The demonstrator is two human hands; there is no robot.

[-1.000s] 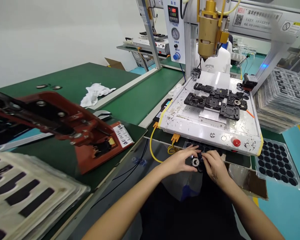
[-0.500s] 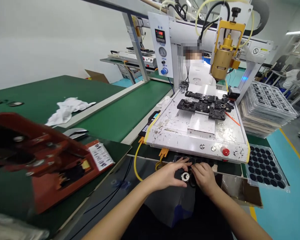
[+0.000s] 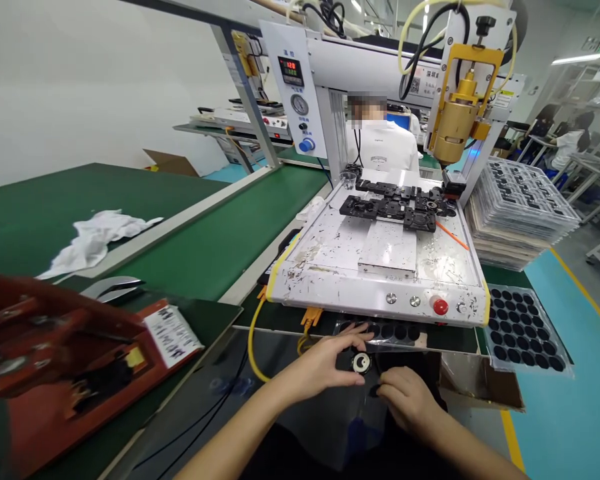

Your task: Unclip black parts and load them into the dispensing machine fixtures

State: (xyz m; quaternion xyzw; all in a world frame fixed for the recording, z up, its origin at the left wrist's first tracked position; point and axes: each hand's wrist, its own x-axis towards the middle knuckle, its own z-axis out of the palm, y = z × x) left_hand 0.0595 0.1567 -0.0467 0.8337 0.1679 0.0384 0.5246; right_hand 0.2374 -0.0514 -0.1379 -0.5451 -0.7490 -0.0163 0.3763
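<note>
Between the thumb and fingers of my left hand [image 3: 337, 363] is a small round black-rimmed part [image 3: 361, 363], its pale face with a dark curved mark turned up. My right hand [image 3: 405, 398] is closed just to the right and a little nearer to me, pinching a small dark flat piece [image 3: 374, 391] whose kind I cannot make out. Beyond both hands, a clear tray [image 3: 395, 341] of round black pieces lies along the bench edge, partly under the machine's front and partly behind my left fingers.
A white machine [image 3: 340, 280] with black fixtures [image 3: 390, 208] and a brass-coloured head [image 3: 454, 127] stands ahead. On the left is a red hand press [image 3: 80, 407]. Stacked trays [image 3: 520, 213] and a tray of black discs [image 3: 525, 327] sit at right. A person [image 3: 383, 143] sits beyond.
My right hand has drawn back towards me from the tray, now with a small dark piece at its fingertips. My left hand keeps its hold on the round part. The view has shifted slightly.
</note>
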